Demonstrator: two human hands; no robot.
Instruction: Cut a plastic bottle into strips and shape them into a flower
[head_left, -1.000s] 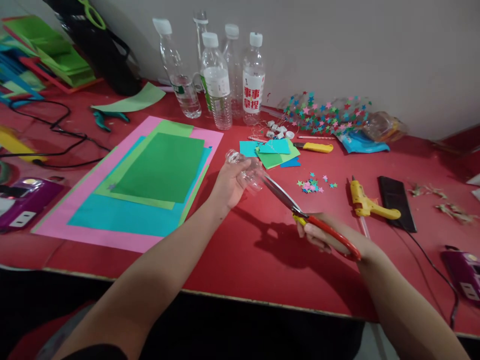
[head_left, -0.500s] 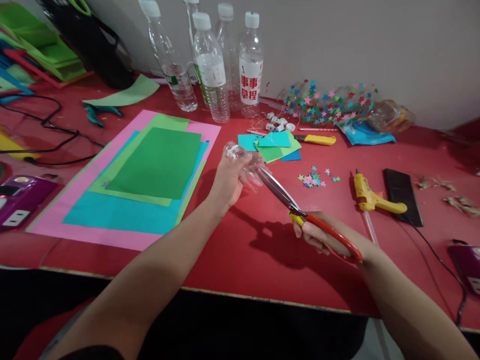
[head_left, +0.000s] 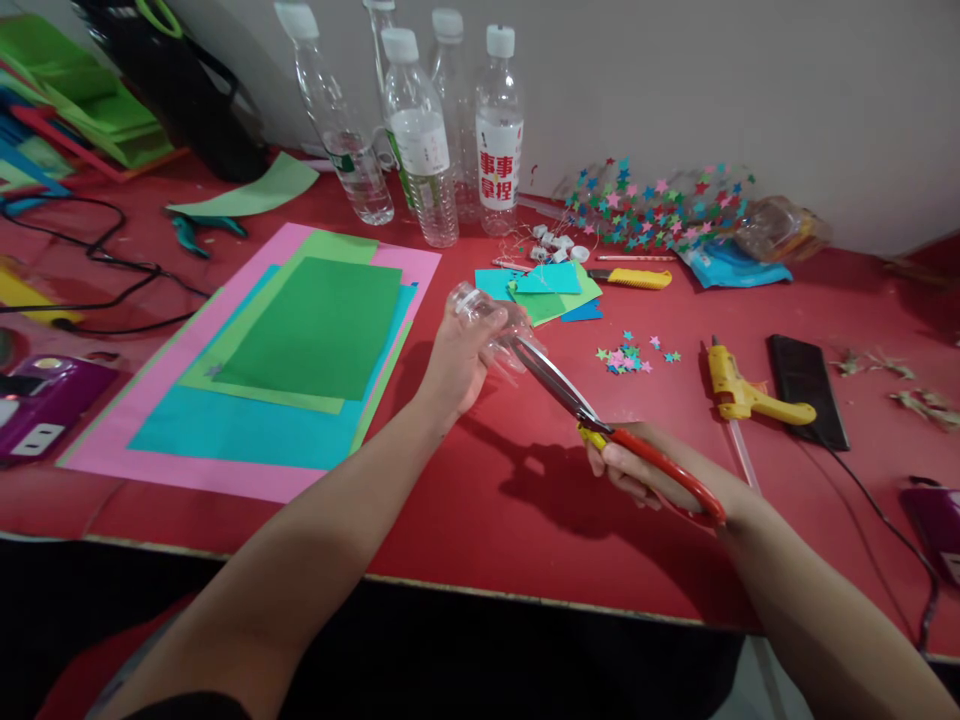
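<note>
My left hand (head_left: 463, 355) grips a clear plastic bottle top (head_left: 499, 318), its neck pointing up and to the left and its cut edge facing right. In my right hand (head_left: 626, 470) is a pair of scissors (head_left: 559, 385) with red and yellow handles, fingers wrapped round the grips. The scissor blades reach to the cut edge of the bottle piece and look nearly together; whether plastic lies between them I cannot tell. Both hands are above the red table (head_left: 480, 520). Small star cut-outs (head_left: 630, 357) lie beyond the scissors.
Coloured paper sheets (head_left: 315, 330) are stacked at left. Several plastic bottles (head_left: 420, 150) stand by the wall. A yellow utility knife (head_left: 637, 279) lies near paper scraps (head_left: 555, 280). At right are a yellow glue gun (head_left: 739, 388) with a cord and a black phone (head_left: 810, 390).
Hands, scissors and bottle top stay almost where they were. The view has shifted very slightly.
</note>
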